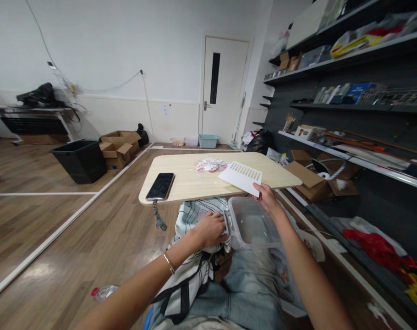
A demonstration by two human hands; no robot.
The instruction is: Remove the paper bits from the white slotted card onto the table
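In the head view, my right hand (265,197) pinches the lower right corner of a white card (242,178) with a row of slot-like marks along its far part. The card is tilted over the right part of the light wooden table (277,173). A pile of small white and pinkish paper pieces (211,165) lies just left of it. My left hand (211,228) is low, its fingers curled beside the left rim of a clear plastic box (255,222). Striped fabric (191,215) lies under that hand; whatever its fingertips hold is hidden.
A black phone (161,186) with a strap lies on the table's left side. Shelves (349,107) and an open carton (311,178) line the right. On the floor at left stand a black bin (79,160) and cardboard boxes (117,149). A bottle (104,292) lies lower left.
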